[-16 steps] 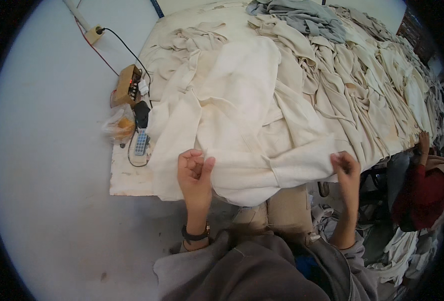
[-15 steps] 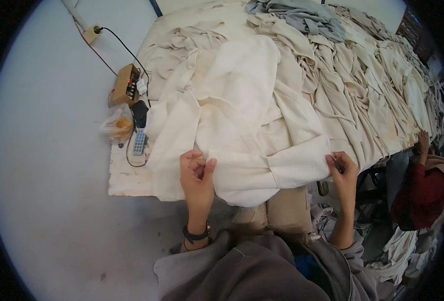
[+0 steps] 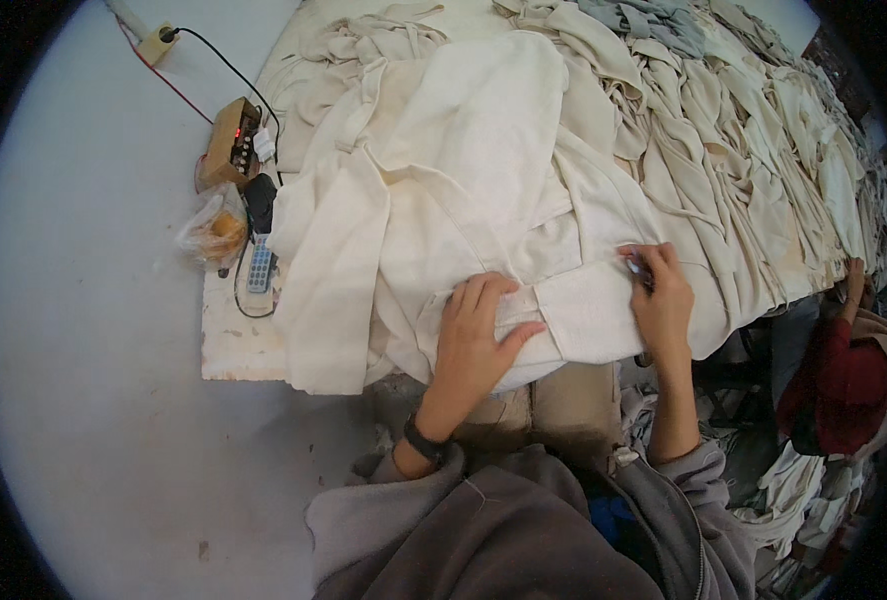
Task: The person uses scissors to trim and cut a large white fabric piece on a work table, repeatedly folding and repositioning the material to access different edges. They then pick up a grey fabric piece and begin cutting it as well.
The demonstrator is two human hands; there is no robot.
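Note:
A cream knitted garment (image 3: 473, 120) lies spread over the near part of the table, its folded band (image 3: 588, 320) along the front edge. My left hand (image 3: 473, 330) rests open on this band, fingers spread over the cloth and thumb apart. My right hand (image 3: 660, 300) is curled at the band's right end, closed on a small shiny tool whose exact kind I cannot make out; its fingertips are at the cloth.
The table (image 3: 233, 350) holds heaped cream and grey garments (image 3: 723, 180). A small electrical box (image 3: 228, 140), remote (image 3: 259, 265) and plastic bag (image 3: 213, 225) sit at left. Brown sacks (image 3: 573, 410) lie below. A co-worker in red (image 3: 833, 390) is at right.
My left hand has moved right and up onto the band and spread out. My right hand has moved up and left, now showing the shiny tool. The view has shifted slightly.

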